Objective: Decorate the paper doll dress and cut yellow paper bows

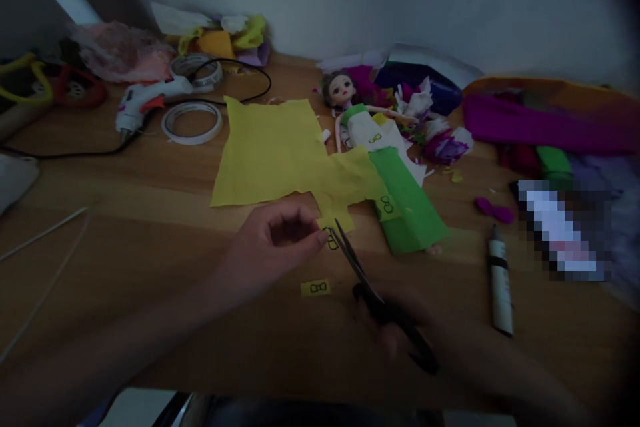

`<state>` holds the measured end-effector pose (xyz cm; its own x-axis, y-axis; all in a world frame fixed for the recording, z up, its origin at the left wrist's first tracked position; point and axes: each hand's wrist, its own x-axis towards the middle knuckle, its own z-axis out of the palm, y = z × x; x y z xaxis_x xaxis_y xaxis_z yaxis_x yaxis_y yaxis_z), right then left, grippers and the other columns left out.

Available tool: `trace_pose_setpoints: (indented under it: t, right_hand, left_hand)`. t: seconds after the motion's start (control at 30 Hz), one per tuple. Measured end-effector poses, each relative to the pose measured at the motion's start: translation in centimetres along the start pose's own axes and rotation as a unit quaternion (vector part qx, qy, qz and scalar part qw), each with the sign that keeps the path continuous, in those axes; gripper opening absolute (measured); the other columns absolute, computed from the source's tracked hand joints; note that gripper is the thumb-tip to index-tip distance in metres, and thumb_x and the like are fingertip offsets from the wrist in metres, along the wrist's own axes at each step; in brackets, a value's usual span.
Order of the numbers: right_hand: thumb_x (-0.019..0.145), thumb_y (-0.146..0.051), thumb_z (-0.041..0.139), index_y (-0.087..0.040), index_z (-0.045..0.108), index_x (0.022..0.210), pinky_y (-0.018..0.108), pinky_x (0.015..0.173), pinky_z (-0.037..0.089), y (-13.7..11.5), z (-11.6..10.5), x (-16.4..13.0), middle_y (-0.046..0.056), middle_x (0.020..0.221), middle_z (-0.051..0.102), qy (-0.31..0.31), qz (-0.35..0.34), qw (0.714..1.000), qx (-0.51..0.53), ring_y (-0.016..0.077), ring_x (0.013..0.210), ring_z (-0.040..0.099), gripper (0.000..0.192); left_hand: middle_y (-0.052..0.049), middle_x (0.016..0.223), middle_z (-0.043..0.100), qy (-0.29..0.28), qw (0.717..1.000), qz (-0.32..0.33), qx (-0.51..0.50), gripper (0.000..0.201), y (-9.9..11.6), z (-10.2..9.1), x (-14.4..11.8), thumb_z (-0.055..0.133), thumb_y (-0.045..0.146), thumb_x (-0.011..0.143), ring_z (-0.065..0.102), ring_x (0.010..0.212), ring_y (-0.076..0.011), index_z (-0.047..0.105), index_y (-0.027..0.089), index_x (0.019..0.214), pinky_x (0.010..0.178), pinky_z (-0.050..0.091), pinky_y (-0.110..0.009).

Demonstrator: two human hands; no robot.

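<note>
My left hand (273, 240) pinches the lower tab of a yellow paper sheet (273, 150), where a small bow outline is drawn. My right hand (425, 340) grips black scissors (373, 290). Their blades point up and to the left and touch the tab right beside my left fingertips. A small cut yellow piece with a bow drawing (315, 287) lies on the wooden table (150, 247) just below the blades. A doll (367, 137) in a green paper skirt lies beyond the sheet, head towards the wall.
A glue gun (150, 100) with a black cord and two tape rolls (193, 121) sit at the back left. A marker (500, 287) lies at the right. Purple and orange fabric (545, 120) and paper scraps crowd the back right. Thin sticks (45, 230) lie at the left.
</note>
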<state>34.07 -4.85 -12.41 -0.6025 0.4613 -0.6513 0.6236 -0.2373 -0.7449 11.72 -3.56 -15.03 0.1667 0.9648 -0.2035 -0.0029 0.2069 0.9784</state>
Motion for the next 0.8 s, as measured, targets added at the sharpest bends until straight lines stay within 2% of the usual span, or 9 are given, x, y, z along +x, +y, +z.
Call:
trace_pose_setpoints:
  t: [0.17, 0.53, 0.8]
  right_hand:
    - [0.086, -0.029, 0.048, -0.021, 0.067, 0.083, 0.028, 0.062, 0.038, 0.29, 0.14, 0.16, 0.001, 0.079, 0.062, 0.003, 0.003, 1.000, 0.012, 0.0165, 0.072, 0.054, 0.022]
    - [0.081, -0.029, 0.052, -0.020, 0.066, 0.079, 0.030, 0.068, 0.042, -0.41, 0.26, 0.61, 0.002, 0.077, 0.064, 0.010, -0.003, 0.999, 0.032, 0.0181, 0.075, 0.058, 0.016]
    - [0.085, -0.029, 0.048, -0.020, 0.062, 0.080, 0.029, 0.067, 0.039, -0.15, 0.39, 0.60, 0.001, 0.077, 0.061, -0.002, -0.002, 1.000, 0.019, 0.0173, 0.075, 0.055, 0.018]
  left_hand:
    - [0.002, 0.064, 0.058, 0.000, 1.000, 0.005, -0.001, 0.015, -0.04, 0.08, 0.00, 0.069, 0.027, 0.070, 0.053, 0.059, -0.0100, 0.059, 0.017, 0.066, 0.056, 0.043, -0.019]
    - [0.003, 0.063, 0.057, -0.007, 1.000, -0.006, -0.024, 0.015, 0.06, 0.21, -0.15, 0.070, 0.026, 0.072, 0.051, 0.058, -0.0090, 0.059, 0.018, 0.065, 0.056, 0.042, -0.019]
    - [0.003, 0.062, 0.056, -0.003, 0.999, 0.003, -0.036, 0.015, -0.19, 0.21, -0.16, 0.070, 0.024, 0.071, 0.050, 0.057, -0.0084, 0.057, 0.018, 0.064, 0.054, 0.042, -0.018]
